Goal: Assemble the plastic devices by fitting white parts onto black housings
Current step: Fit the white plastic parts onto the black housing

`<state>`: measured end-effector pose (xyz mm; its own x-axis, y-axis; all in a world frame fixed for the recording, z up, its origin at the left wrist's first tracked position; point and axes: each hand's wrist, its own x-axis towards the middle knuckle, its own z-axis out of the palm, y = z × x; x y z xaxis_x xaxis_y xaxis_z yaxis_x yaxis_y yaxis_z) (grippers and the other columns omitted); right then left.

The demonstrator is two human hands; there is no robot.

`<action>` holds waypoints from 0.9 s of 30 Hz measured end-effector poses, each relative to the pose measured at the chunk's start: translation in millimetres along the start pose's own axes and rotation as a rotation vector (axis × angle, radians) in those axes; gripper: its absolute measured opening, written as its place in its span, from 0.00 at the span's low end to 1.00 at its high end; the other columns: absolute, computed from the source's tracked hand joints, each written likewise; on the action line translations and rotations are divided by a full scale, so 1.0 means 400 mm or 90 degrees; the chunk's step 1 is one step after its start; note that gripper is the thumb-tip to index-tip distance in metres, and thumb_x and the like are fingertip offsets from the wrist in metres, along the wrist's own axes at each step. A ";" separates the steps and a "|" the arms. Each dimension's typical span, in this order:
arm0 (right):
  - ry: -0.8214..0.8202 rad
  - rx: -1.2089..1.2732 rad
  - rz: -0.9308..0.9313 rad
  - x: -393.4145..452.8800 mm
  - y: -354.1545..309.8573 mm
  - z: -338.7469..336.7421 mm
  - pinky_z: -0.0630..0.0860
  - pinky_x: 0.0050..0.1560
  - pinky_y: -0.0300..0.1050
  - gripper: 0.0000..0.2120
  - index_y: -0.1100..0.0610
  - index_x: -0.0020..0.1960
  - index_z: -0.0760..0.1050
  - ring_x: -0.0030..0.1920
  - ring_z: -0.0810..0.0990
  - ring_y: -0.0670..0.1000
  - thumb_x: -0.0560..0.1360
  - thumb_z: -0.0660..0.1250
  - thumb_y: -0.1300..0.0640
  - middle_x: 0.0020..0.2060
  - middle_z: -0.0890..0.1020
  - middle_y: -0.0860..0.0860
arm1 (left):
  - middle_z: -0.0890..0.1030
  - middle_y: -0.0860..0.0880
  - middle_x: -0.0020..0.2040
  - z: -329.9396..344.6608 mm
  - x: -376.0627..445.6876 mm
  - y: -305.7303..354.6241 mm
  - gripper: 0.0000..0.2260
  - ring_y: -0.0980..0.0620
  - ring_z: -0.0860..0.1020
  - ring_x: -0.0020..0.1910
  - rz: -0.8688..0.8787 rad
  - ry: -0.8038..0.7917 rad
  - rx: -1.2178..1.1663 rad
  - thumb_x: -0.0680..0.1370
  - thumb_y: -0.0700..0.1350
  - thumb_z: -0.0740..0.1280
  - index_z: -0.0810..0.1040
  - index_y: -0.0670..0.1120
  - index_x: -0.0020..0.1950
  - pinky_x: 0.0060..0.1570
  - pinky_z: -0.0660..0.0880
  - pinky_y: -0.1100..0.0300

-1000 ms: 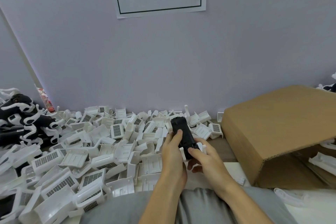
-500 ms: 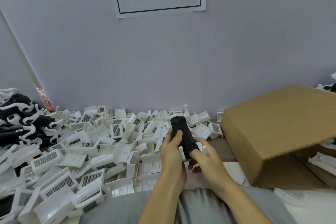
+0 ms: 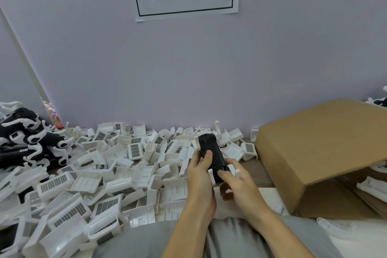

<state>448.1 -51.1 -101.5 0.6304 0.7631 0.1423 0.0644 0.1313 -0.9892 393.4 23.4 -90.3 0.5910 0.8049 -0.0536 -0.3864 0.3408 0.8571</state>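
Both hands (image 3: 219,176) grip an oblong black plastic housing (image 3: 210,154), pressing a white plastic part (image 3: 231,168) on; a heap of loose white parts (image 3: 100,174) awaits.

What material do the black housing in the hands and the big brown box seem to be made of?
Black rectangular housing: probably moulded plastic with a matt finish, judging by its ribbed end and dull, even surface. Big brown box: corrugated cardboard, since fluting shows along its cut edge.
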 end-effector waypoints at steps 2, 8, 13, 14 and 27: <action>0.003 0.009 0.003 0.000 0.001 -0.001 0.69 0.36 0.46 0.11 0.49 0.54 0.78 0.31 0.70 0.50 0.79 0.62 0.63 0.32 0.79 0.45 | 0.83 0.40 0.57 0.001 0.000 -0.001 0.11 0.41 0.78 0.50 0.001 -0.001 -0.007 0.83 0.44 0.63 0.80 0.46 0.63 0.39 0.73 0.54; 0.001 0.015 0.006 0.004 0.006 -0.003 0.68 0.36 0.47 0.14 0.48 0.54 0.77 0.31 0.69 0.49 0.79 0.61 0.64 0.32 0.78 0.46 | 0.83 0.39 0.57 0.000 0.003 -0.004 0.11 0.41 0.77 0.51 0.010 0.009 -0.013 0.83 0.43 0.63 0.80 0.45 0.62 0.41 0.73 0.54; -0.014 0.021 -0.001 0.002 0.005 -0.003 0.68 0.34 0.45 0.13 0.48 0.55 0.77 0.31 0.70 0.49 0.72 0.64 0.58 0.32 0.78 0.45 | 0.83 0.40 0.54 -0.002 0.005 -0.006 0.10 0.41 0.77 0.50 0.016 0.006 -0.018 0.82 0.43 0.63 0.81 0.45 0.60 0.45 0.73 0.51; -0.014 0.018 -0.001 0.001 0.005 -0.003 0.69 0.34 0.44 0.13 0.48 0.55 0.77 0.31 0.70 0.49 0.72 0.64 0.58 0.32 0.78 0.45 | 0.83 0.41 0.53 -0.002 0.004 -0.007 0.10 0.41 0.77 0.50 0.017 0.005 -0.019 0.82 0.43 0.64 0.81 0.45 0.60 0.47 0.73 0.49; 0.000 -0.017 -0.013 -0.004 0.000 -0.002 0.70 0.38 0.47 0.14 0.48 0.57 0.76 0.32 0.73 0.46 0.79 0.61 0.65 0.32 0.78 0.44 | 0.82 0.42 0.48 -0.007 -0.007 0.007 0.11 0.44 0.79 0.41 -0.009 -0.028 -0.054 0.81 0.43 0.65 0.81 0.43 0.61 0.39 0.75 0.54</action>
<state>447.7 -52.9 -101.6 0.6291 0.7603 0.1620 0.0973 0.1297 -0.9868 388.8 23.5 -89.3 0.6265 0.7783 -0.0406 -0.4353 0.3927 0.8101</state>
